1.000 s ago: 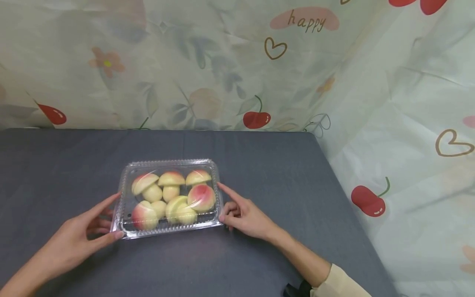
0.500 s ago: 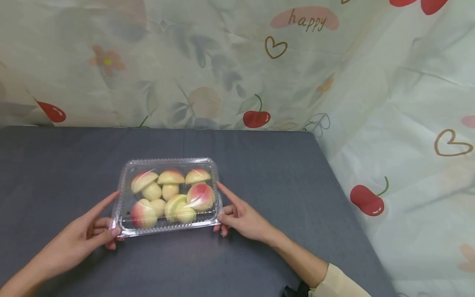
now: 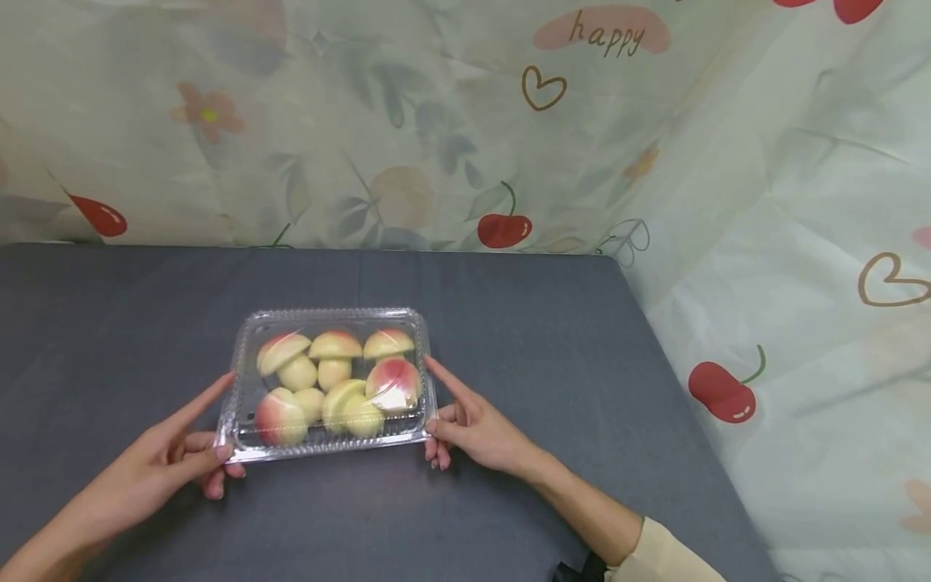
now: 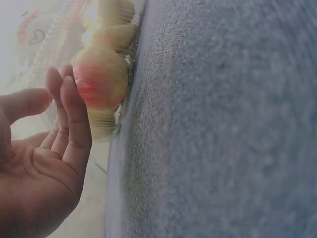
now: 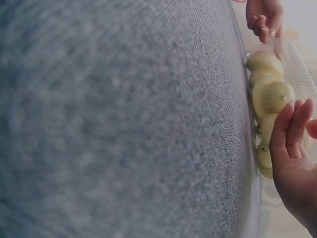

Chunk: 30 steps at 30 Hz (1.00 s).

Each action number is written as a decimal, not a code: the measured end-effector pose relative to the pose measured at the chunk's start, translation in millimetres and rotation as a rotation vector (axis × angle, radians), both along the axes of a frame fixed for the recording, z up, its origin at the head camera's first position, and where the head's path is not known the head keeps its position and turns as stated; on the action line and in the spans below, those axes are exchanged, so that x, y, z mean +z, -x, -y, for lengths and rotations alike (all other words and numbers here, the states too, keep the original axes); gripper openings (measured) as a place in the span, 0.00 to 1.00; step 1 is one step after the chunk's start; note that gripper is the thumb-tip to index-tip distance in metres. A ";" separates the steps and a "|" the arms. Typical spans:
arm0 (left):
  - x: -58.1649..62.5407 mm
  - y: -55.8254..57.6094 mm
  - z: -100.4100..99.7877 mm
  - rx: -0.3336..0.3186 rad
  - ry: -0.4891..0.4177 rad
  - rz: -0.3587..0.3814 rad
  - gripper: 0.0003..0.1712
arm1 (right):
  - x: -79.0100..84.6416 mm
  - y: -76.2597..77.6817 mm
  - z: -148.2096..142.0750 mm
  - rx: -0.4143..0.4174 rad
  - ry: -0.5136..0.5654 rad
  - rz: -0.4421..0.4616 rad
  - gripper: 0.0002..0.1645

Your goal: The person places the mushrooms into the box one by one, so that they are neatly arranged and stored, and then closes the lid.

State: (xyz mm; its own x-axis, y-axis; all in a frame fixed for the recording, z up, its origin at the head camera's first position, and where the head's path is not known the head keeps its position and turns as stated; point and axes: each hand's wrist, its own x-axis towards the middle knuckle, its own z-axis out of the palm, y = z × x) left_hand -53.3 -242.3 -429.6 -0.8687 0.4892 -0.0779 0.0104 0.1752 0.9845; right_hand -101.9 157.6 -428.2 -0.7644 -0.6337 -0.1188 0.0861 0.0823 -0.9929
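Note:
In the head view a clear plastic container [image 3: 327, 451] with a ribbed rim and closed lid is held between both hands. Inside are several pale yellow mushroom-shaped pieces [image 3: 334, 347], their caps tinged pink. The left hand [image 3: 156, 461] pinches the front left corner, thumb on the rim, index finger straight along the side, lower fingertips showing below. At the front right corner the right hand [image 3: 480, 428] grips likewise, its index finger touching the side. Both wrist views show the container [image 4: 121, 111] close to the cloth; whether it touches the cloth I cannot tell.
A dark grey cloth [image 3: 553, 347] covers the table. Behind it hangs a pale sheet [image 3: 436, 97] printed with cherries, hearts and leaves, and another stretch of it [image 3: 815, 267] runs along the right edge. A black item [image 3: 578, 570] lies by the right sleeve.
The lower fingers of both hands have come into sight below the container's front rim, and the left thumb has moved slightly onto the corner. The view has tipped down a little.

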 end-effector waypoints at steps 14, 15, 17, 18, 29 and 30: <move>4.8 -0.3 -1.7 0.036 0.036 0.067 0.49 | 1.7 0.2 -1.0 0.002 0.001 -0.019 0.50; 4.8 -0.3 -1.9 0.037 0.032 0.067 0.49 | 1.4 0.4 -0.9 0.003 0.006 -0.020 0.50; 3.9 -0.2 -1.6 0.033 0.019 0.054 0.49 | 0.4 0.6 -0.5 0.005 0.018 -0.021 0.50; 3.0 0.0 -1.5 0.030 0.011 0.044 0.49 | -0.1 0.6 -0.1 0.005 0.020 -0.021 0.50; 2.2 0.7 0.2 0.107 0.208 -0.024 0.49 | 2.9 5.0 -2.5 -0.011 -0.204 -0.213 0.50; 3.1 0.6 0.6 0.116 0.250 -0.045 0.49 | 4.0 6.5 -3.6 0.000 -0.229 -0.247 0.49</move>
State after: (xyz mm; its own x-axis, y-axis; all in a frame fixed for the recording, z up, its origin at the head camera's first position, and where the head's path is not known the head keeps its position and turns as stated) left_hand -53.9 -242.9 -426.5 -0.9230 0.3569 -0.1436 0.0190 0.4150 0.9096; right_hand -108.4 161.3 -424.2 -0.7881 -0.6116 -0.0692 -0.1548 0.3057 -0.9395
